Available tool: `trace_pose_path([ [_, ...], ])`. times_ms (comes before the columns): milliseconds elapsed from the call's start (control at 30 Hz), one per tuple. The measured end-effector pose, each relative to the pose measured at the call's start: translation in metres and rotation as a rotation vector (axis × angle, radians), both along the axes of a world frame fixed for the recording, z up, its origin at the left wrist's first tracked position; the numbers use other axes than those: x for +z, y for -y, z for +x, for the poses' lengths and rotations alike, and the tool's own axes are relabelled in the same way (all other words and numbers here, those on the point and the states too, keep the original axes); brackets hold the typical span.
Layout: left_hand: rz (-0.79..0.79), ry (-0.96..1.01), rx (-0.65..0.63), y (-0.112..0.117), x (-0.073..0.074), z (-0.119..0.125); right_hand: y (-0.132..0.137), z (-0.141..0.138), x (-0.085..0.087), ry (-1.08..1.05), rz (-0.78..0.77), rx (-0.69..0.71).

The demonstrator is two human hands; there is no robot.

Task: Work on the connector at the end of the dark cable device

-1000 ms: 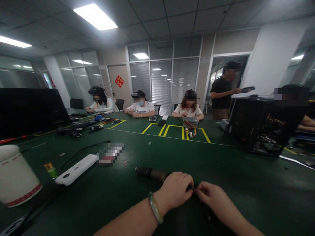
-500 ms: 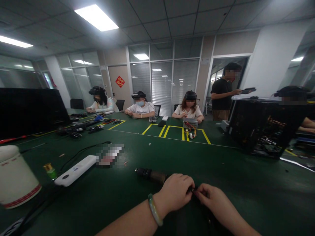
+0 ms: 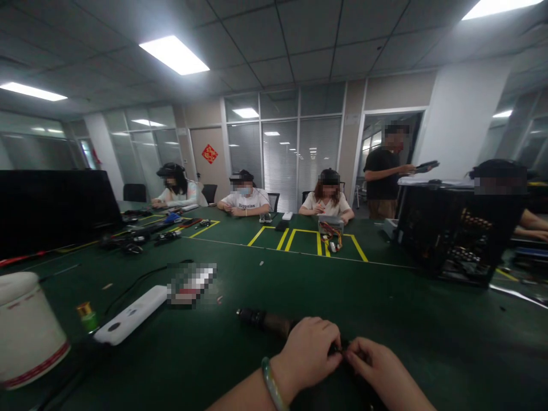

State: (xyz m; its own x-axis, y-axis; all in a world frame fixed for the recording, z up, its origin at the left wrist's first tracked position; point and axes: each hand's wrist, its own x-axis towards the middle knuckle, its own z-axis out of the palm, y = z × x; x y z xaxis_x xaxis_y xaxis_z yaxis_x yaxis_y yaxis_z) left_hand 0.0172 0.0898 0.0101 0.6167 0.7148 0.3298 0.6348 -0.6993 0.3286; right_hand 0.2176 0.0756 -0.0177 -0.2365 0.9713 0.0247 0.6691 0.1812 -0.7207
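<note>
Green tabletop (image 3: 192, 345), dark tool (image 3: 274, 323) partly behind fingers (image 3: 330, 333) of left hand (image 3: 306, 351)

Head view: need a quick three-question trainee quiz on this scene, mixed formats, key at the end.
1. Multiple choice. What colour are the boxed-out line markings on the green table?
A) white
B) yellow
C) red

2. True or false: the left hand and right hand are close together at the fingertips.

3. Fill in: the dark cylindrical object is partly hidden behind the ____ hand.

Key: 1 B; 2 true; 3 left.
</note>
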Motion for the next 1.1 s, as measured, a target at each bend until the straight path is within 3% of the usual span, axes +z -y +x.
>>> trace_pose_path([
  [300, -0.028, 0.005, 0.028, 0.001, -0.003, 0.001, 0.001, -0.001, -0.003, -0.027, -0.011, 0.003],
  [500, -0.035, 0.006, 0.031, 0.000, -0.005, 0.003, 0.006, -0.008, 0.004, 0.026, 0.042, -0.073],
  [733, -0.035, -0.013, 0.063, 0.001, -0.004, 0.004, 0.004, -0.009, 0.001, 0.060, 0.048, -0.082],
  [1100, -0.034, 0.007, 0.056, 0.000, -0.006, 0.005, 0.008, -0.011, 0.011, 0.075, 0.028, -0.099],
])
